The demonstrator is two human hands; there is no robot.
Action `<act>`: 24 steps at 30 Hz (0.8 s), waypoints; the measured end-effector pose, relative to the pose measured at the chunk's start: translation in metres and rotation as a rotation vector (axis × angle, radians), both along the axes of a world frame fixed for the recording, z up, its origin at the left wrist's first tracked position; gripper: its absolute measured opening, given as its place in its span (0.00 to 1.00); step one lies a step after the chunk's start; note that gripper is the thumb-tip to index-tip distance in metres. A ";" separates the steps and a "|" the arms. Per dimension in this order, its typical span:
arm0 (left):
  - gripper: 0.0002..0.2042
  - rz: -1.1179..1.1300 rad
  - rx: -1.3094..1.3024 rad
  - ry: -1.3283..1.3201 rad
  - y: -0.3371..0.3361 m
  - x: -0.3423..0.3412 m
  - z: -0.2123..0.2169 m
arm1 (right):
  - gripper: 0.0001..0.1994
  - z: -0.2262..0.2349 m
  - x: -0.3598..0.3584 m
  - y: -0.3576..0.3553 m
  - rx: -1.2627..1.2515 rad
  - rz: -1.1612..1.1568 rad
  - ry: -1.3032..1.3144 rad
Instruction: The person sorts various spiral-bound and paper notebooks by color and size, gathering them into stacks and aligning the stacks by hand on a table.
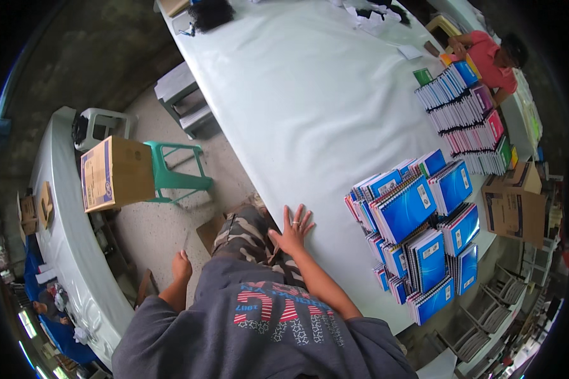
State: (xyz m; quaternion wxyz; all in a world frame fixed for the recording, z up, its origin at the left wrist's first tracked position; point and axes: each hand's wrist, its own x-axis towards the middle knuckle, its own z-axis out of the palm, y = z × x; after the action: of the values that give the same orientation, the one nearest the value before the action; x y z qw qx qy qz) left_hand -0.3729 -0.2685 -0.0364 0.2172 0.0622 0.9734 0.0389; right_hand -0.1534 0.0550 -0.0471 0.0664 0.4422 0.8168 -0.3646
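Note:
My right hand (291, 231) lies palm down on the white-covered table (284, 95), close to its left edge. Its fingers are spread, a ring shows on one, and nothing is in it. Low at my left side, away from the table, my left hand (182, 266) is closed with no object visible in it. To the right of my right hand stand several stacks of spiral notebooks (406, 208) with blue covers. Farther along the right edge are more notebook stacks (464, 114) in blue, purple, pink and green.
A person in a red shirt (492, 66) is beside the far stacks. An open cardboard box (515, 205) stands past the table's right edge. On my left, a carton (117, 174) rests by a green plastic stool (174, 170), near a grey step stool (186, 98) and another white table (76, 252).

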 end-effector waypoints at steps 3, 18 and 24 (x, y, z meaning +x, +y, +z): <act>0.20 -0.042 0.052 -0.033 0.002 -0.014 -0.005 | 0.41 -0.012 -0.003 -0.010 0.144 0.000 -0.029; 0.19 -0.308 0.240 -0.061 0.093 -0.304 -0.225 | 0.21 -0.060 -0.213 0.087 0.723 -0.842 0.262; 0.15 0.069 0.727 -0.151 0.145 -0.366 -0.311 | 0.28 -0.051 -0.289 0.142 0.648 -0.941 -0.192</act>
State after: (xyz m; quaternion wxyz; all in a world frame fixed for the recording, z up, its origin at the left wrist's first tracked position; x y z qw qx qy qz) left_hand -0.7393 -0.1233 -0.3470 0.2506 0.0996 0.8787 0.3940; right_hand -0.4424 0.1971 -0.0984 -0.1680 0.7865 0.5926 -0.0445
